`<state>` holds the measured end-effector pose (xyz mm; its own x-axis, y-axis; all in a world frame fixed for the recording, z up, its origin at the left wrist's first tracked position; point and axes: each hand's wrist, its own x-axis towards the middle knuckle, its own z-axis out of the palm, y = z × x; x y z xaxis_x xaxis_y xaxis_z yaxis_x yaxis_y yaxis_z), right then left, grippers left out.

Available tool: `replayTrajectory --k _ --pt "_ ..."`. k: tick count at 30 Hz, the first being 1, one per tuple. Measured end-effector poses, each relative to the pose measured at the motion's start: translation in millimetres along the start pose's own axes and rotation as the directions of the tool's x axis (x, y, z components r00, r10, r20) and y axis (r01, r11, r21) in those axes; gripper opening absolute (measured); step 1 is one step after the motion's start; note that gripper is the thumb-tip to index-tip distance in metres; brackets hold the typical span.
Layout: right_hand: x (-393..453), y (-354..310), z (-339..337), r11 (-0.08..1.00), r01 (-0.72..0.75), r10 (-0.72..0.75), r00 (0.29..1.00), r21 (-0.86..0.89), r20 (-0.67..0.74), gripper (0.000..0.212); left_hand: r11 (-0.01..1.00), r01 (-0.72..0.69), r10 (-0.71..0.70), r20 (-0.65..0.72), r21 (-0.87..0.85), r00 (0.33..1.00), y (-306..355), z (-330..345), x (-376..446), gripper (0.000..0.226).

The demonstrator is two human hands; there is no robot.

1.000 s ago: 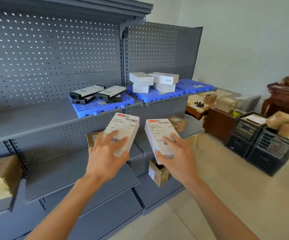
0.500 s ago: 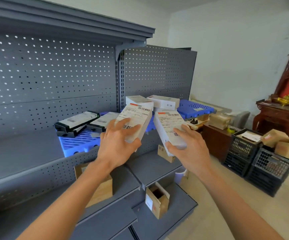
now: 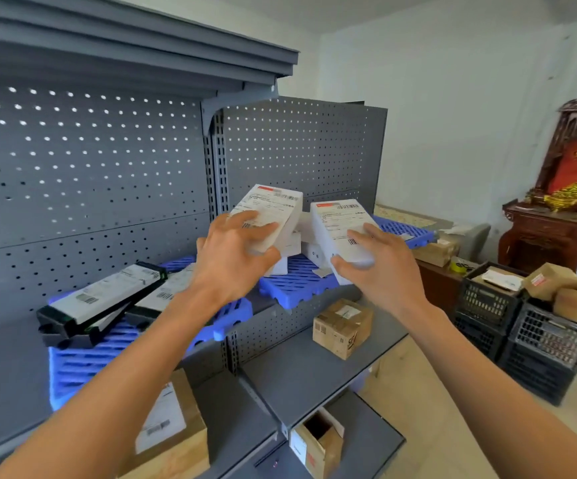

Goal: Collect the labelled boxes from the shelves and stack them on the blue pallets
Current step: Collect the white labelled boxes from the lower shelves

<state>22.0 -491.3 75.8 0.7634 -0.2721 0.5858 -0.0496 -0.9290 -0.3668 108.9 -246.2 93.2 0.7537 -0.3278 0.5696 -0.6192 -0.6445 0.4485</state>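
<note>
My left hand (image 3: 231,257) grips a white labelled box (image 3: 273,210), held tilted above the middle blue pallet (image 3: 294,285). My right hand (image 3: 380,267) grips a second white labelled box (image 3: 340,226) just to its right, over the same pallet. Behind the two held boxes, other white boxes (image 3: 299,242) lie stacked on that pallet, mostly hidden. A left blue pallet (image 3: 83,361) carries black boxes with white labels (image 3: 104,300). A third blue pallet (image 3: 404,229) lies further right on the shelf.
Grey perforated shelving (image 3: 90,174) fills the left. Brown cardboard boxes (image 3: 344,326) sit on the lower shelves, another (image 3: 173,433) lower left, and an open one (image 3: 318,444) at the bottom. Black crates (image 3: 518,326) with cardboard boxes stand on the floor at right, beside a dark wooden cabinet (image 3: 550,233).
Both hands have carried their white boxes up and forward, from below shelf level to over the middle blue pallet. The view has come closer to the shelf.
</note>
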Motion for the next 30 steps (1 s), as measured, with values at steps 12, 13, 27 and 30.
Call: replayTrajectory --k 12,13,27,30 --pt "138 46 54 0.996 0.088 -0.089 0.995 0.023 0.054 0.068 0.991 0.125 -0.123 -0.058 0.038 0.991 -17 72 118 0.063" --pt "144 49 59 0.995 0.095 -0.096 0.994 0.028 0.059 0.068 0.989 0.138 -0.135 -0.057 0.045 0.989 -19 75 122 0.063" --pt "171 62 94 0.983 0.183 -0.182 0.982 -0.019 0.043 0.066 0.963 0.246 -0.237 -0.088 0.11 0.968 -19 97 129 0.061" --pt "166 64 100 0.968 0.25 -0.25 0.968 -0.029 0.005 0.063 0.961 0.193 -0.165 -0.151 0.197 0.975 -14 100 120 0.05"
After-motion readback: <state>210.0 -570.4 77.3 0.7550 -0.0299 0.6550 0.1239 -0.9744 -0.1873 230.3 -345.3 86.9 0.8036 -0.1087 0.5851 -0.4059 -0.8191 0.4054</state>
